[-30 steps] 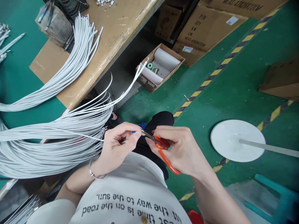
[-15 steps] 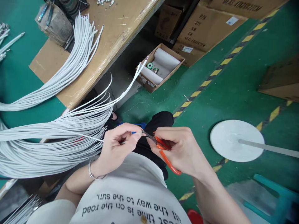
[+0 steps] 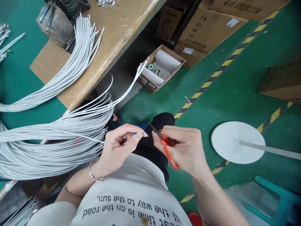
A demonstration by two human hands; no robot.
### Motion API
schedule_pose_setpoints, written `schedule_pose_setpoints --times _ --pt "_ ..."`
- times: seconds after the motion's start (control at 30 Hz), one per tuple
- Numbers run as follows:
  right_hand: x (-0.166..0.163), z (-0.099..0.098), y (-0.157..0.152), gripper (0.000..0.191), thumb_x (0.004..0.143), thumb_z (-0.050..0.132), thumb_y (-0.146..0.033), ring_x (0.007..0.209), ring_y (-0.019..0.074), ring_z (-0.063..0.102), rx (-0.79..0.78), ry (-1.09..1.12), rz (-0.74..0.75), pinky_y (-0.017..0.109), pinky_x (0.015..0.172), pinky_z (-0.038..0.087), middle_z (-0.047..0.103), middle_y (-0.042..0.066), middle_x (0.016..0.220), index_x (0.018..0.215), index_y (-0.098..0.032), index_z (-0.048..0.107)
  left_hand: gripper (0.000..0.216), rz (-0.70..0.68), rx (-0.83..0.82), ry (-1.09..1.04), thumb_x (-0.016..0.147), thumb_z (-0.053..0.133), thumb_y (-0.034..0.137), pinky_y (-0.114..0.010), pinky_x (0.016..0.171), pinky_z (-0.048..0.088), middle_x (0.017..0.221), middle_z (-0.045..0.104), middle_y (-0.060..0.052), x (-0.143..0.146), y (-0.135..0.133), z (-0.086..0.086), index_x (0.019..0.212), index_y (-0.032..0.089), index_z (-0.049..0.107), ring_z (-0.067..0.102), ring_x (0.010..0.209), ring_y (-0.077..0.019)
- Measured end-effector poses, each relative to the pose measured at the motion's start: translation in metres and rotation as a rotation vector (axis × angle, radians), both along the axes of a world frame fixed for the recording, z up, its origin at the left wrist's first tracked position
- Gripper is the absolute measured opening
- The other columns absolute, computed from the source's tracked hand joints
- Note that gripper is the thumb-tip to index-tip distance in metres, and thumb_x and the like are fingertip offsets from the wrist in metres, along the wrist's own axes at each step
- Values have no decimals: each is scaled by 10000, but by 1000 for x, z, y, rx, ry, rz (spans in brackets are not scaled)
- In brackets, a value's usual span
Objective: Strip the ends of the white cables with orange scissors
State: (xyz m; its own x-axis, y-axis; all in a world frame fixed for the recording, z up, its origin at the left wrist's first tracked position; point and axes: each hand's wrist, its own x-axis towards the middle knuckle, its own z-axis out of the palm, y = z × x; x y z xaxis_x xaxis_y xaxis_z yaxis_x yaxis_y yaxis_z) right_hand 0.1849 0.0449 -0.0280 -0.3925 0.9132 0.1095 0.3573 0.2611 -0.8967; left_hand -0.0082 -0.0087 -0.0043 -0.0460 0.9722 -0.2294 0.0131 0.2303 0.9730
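At the bottom of the frame, seen from the wearer's own eyes, is a white T-shirt (image 3: 122,191) with upside-down black lettering, above dark trousers (image 3: 164,119). In the centre, two bare hands work slightly apart. The left hand (image 3: 121,142), a silver bracelet (image 3: 91,172) at its wrist, is closed on a thin white cable (image 3: 94,139), pinching a short blue wire (image 3: 134,133) between thumb and forefinger. The right hand (image 3: 184,147) is wrapped around orange-handled scissors (image 3: 171,155), whose dark blade points up and left, near the left fingertips but not touching them. Many loose white cables (image 3: 58,157) sweep in from the left edge, ending close to the left hand. Beyond them, at upper left, a bench (image 3: 124,34) carries another thick bundle of white cables (image 3: 70,66), partly over a flat piece of cardboard (image 3: 44,59). Right of the bench, on the green floor (image 3: 199,116), sits an open cardboard box (image 3: 151,86) with small spools (image 3: 150,66) inside. A round white base (image 3: 237,141) stands at right. Farther off, large printed cartons (image 3: 207,28) fill the upper right.
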Motion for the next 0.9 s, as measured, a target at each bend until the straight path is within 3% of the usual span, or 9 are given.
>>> schedule_pose_setpoints --times 0.1,0.2,0.27,0.33,0.47,0.6,0.7,0.77,0.9 --pt "5 -4 4 554 888 704 -262 531 85 181 -139 50 -173 295 472 142 223 -51 546 534 -203 282 237 1 -23 -19 1014 686 388 -222 439 299 600 577 25 2 0 -3 960 185 796 344 482 -74" --pt "17 -13 7 545 890 765 -351 484 87 267 -244 101 -329 287 455 197 329 -39 496 505 -194 412 259 -62 12 104 1049 635 364 -241 577 516 750 699 -18 3 -3 -4 1186 192 772 573 599 -116" --pt "30 -23 10 516 867 814 -376 465 101 350 -279 119 -421 292 454 256 423 -18 481 503 -191 499 375 -105 136 336 1040 651 312 -345 888 614 1091 768 -96 -4 -8 0 1400 211 668 725 962 -201" --pt "45 -34 14 494 823 869 -380 464 114 386 -294 117 -499 305 460 281 453 -8 472 505 -192 542 458 -82 285 652 1016 679 262 -442 1117 537 1385 674 -142 -19 -12 8 1466 234 600 654 1282 -271" --pt "68 -55 25 517 755 929 -353 466 146 430 -347 171 -522 336 460 313 474 17 458 453 -205 535 444 13 398 1278 1007 684 338 -545 1160 471 1429 586 -202 -76 -13 23 1421 196 607 580 1344 -360" --pt "74 -67 32 510 727 949 -351 445 157 436 -397 182 -492 347 420 301 484 37 462 437 -210 554 649 -239 254 1610 1012 579 601 -592 995 510 1334 623 -267 -130 -12 22 1432 107 599 601 1173 -413" --pt "71 -71 31 515 700 969 -331 428 146 426 -411 189 -453 335 397 311 475 36 450 421 -210 553 823 -443 211 1740 957 551 748 -574 946 489 1306 647 -288 -144 -18 19 1407 63 629 599 1115 -422" --pt "70 -73 28 512 696 972 -327 428 149 439 -423 198 -407 326 392 337 478 38 452 421 -214 557 873 -559 230 1781 906 652 730 -566 1006 453 1351 635 -292 -142 -24 19 1435 38 609 572 1209 -446" --pt "77 -79 25 476 697 968 -353 398 176 464 -425 205 -320 328 349 359 512 54 456 433 -231 591 795 -743 201 1879 842 838 462 -535 1112 376 1455 588 -292 -137 -22 26 1465 40 584 507 1358 -452"
